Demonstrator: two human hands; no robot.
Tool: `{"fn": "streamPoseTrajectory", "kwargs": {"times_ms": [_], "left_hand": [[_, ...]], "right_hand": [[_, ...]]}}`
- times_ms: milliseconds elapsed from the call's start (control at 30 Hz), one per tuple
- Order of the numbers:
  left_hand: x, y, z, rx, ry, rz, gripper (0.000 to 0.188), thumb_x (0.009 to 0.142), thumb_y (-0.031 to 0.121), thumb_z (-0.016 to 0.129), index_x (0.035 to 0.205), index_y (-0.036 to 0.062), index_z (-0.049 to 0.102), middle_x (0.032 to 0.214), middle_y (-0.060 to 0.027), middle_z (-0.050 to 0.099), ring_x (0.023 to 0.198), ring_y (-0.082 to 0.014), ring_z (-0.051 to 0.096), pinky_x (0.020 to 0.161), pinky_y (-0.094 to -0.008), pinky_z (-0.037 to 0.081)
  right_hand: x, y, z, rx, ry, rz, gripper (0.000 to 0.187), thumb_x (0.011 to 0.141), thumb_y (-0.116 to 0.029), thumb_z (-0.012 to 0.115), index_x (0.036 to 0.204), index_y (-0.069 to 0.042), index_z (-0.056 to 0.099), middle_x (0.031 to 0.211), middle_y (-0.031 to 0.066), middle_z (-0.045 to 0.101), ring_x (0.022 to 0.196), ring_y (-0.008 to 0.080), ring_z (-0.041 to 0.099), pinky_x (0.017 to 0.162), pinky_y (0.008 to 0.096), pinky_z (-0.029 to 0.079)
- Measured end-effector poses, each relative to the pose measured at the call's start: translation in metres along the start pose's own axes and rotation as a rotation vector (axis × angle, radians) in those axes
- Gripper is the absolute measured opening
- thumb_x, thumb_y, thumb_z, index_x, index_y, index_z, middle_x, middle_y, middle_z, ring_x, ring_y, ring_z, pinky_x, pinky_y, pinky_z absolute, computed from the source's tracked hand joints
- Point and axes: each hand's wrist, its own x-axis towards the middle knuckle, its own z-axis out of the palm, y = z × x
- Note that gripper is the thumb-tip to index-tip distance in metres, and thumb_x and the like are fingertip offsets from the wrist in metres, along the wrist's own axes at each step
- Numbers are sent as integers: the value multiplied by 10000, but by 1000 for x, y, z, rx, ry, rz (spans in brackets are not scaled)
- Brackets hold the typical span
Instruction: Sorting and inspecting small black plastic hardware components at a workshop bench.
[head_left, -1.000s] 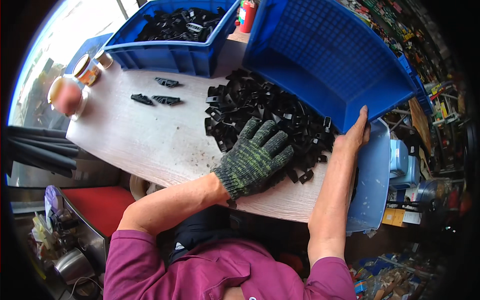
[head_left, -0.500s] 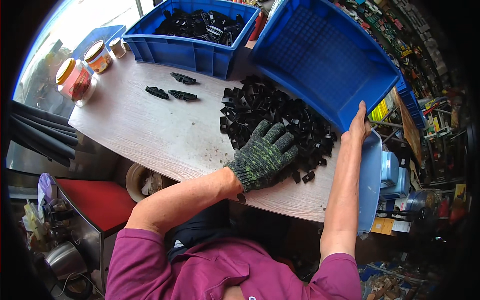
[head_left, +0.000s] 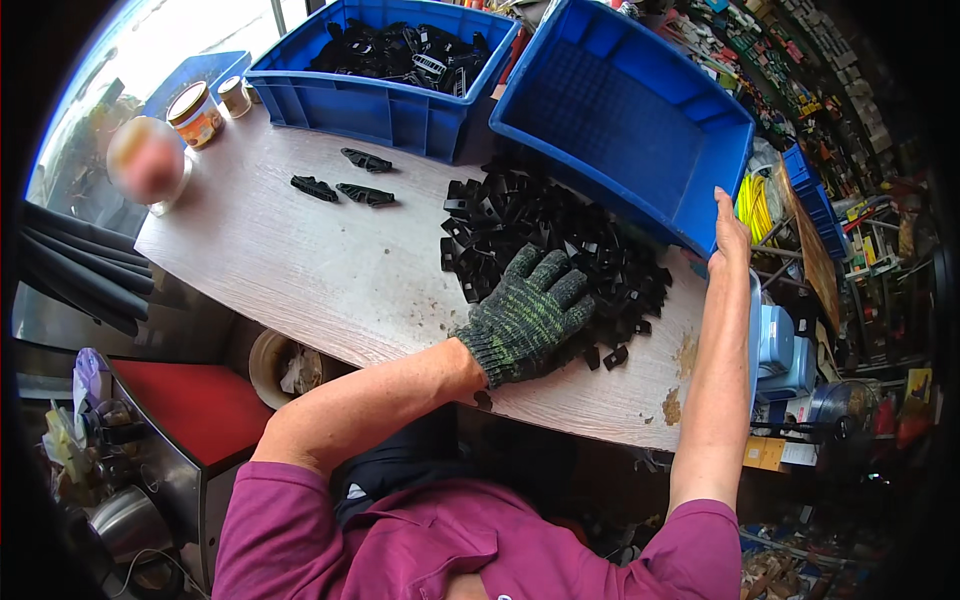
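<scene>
My left hand [head_left: 530, 312], in a dark green knitted glove, lies with its fingers stretched out on the near side of a heap of small black plastic clips [head_left: 565, 215]. The heap spreads over the table, with a few loose pieces at its near edge. My bare right hand [head_left: 732, 238] grips the near right corner of a blue plastic crate [head_left: 620, 125], its thumb on the inner wall. The crate is tilted, its open side facing me, and nothing shows inside. Its lower edge hangs over the far side of the heap.
Another blue crate [head_left: 370, 105], full of black parts [head_left: 400, 50], stands at the back of the table [head_left: 290, 265]. Three dark slotted pieces [head_left: 366, 193] lie before it. Jars [head_left: 197, 115] stand at the far left. A red-topped cabinet [head_left: 195, 405] is at lower left; yellow cable [head_left: 757, 210] hangs at right.
The tilted crate has turned and shifted a little left, away from the table's right end. My right hand has moved slightly right and farther away. My left hand has stayed on the heap.
</scene>
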Motion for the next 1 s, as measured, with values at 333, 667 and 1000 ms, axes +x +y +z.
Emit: {"fn": "streamPoseTrajectory", "kwargs": {"times_ms": [333, 667, 1000], "left_hand": [[3, -1, 2, -13, -43, -10, 431, 837, 375, 661, 1168, 100, 684, 1324, -172, 560, 1324, -399, 453, 1126, -636, 295], [2, -2, 3, 6, -68, -21, 502, 828, 406, 709, 1246, 133, 656, 1345, -178, 560, 1322, -427, 460, 1138, -644, 298], [3, -1, 2, -34, -2, -26, 446, 844, 394, 651, 1184, 107, 678, 1303, -171, 577, 1324, -403, 457, 1118, -631, 310]], "right_hand": [[34, 5, -17, -148, -162, -38, 610, 780, -387, 807, 1136, 89, 670, 1078, 170, 694, 931, 238, 663, 844, 374, 544], [34, -6, -17, -287, -227, 47, 727, 738, -482, 797, 1220, 36, 630, 1118, 197, 675, 921, 319, 682, 769, 586, 577], [39, -12, -13, -349, -227, 14, 576, 727, -430, 790, 1100, 1, 703, 1043, 198, 697, 858, 330, 698, 668, 593, 593]]}}
